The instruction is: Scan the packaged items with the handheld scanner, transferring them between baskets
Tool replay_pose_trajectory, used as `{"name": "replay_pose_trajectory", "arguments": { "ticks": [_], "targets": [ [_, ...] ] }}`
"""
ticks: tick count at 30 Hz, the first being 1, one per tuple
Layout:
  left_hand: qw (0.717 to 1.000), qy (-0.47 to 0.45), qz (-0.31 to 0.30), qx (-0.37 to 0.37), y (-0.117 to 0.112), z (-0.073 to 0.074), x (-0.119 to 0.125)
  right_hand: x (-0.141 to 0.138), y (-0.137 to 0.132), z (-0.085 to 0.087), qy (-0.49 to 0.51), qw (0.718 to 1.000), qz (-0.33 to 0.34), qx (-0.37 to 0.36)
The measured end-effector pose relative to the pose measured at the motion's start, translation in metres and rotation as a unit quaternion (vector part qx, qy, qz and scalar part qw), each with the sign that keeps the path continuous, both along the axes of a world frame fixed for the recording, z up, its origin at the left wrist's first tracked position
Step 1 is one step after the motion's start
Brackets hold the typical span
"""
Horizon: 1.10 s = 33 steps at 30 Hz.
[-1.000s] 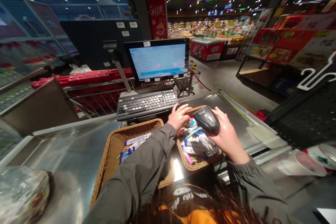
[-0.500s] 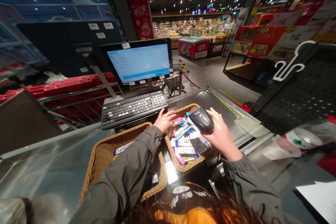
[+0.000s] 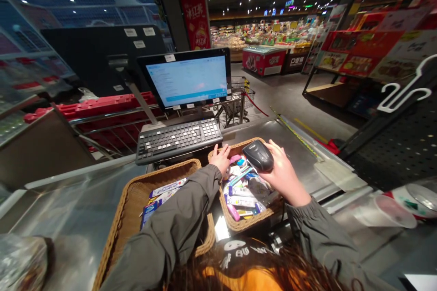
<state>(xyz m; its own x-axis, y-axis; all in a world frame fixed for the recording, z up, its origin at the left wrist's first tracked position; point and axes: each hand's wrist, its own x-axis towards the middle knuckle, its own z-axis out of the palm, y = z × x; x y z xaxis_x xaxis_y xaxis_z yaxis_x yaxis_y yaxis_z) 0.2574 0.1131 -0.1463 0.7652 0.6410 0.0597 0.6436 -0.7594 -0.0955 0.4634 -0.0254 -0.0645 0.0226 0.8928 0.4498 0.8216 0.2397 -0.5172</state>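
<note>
My right hand (image 3: 285, 173) is closed around a black handheld barcode scanner (image 3: 258, 155), held over the right wicker basket (image 3: 246, 225). In that basket lie small slim boxes (image 3: 241, 201) in white, blue and purple, with a pink item (image 3: 234, 212) at the near end. My left hand (image 3: 220, 160) is at this basket's far left side, fingers stretched out and apart, and nothing shows in them. Another pink item (image 3: 235, 158) lies just right of its fingers. Under my left forearm stands the left wicker basket (image 3: 128, 200), with a few similar boxes (image 3: 167, 187) inside.
A black keyboard (image 3: 179, 140) and a lit monitor (image 3: 189, 79) stand behind the baskets on the metal counter (image 3: 78, 195). A clear plastic bag (image 3: 22, 259) sits at the near left. Plastic cups (image 3: 389, 209) and a white hanger (image 3: 404, 88) are on the right.
My view has turned slightly left. My left hand's fingers have drawn back from over the pink item towards the basket's left side. My right hand still holds the scanner over the basket.
</note>
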Motion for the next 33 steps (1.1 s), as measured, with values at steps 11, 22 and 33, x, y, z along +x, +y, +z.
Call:
{"name": "replay_pose_trajectory", "arguments": {
  "ticks": [11,22,33],
  "targets": [
    [1.0,0.018,-0.004,0.001,-0.002,0.002,0.01,0.004,0.008,0.011,0.003,1.0,0.001,0.009],
    [0.973,-0.128,0.041,0.19,-0.022,0.121,-0.059,-0.022,0.015,0.044,-0.075,0.993,0.016,0.086],
    [0.918,-0.185,0.113,0.331,-0.049,0.182,-0.135,-0.087,-0.003,0.074,-0.133,0.973,0.106,0.156]
  ]
}}
